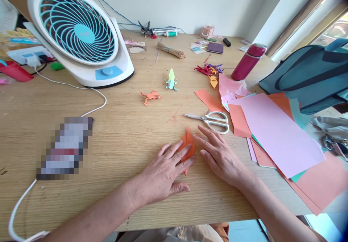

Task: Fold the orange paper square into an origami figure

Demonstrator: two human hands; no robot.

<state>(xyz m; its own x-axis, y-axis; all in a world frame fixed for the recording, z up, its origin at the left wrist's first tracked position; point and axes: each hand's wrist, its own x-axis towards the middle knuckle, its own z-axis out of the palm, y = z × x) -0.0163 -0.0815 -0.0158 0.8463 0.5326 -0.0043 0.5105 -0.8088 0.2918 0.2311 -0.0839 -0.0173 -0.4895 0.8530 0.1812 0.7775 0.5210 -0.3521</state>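
A folded piece of orange paper [192, 150], diamond-shaped with pointed ends, lies flat on the table near its front edge. My left hand [165, 171] rests over it with fingers spread, pressing it and covering part of its left side. Just right of the paper is my right hand [219, 153], palm down and fingers apart, its index fingertip at or very near the paper's edge. Beyond my right fingers lie scissors [206, 119] with white handles, blades pointing left. Farther back sit an orange origami figure [151, 96] and a green-and-blue one [171, 79].
A white fan [119, 59] stands back left, above a phone [66, 144] on a white cable. Coloured paper sheets [277, 129] spread over the right side. Behind them are a red flask [248, 61], a teal bag [307, 71] and a bundle of sticks [171, 50].
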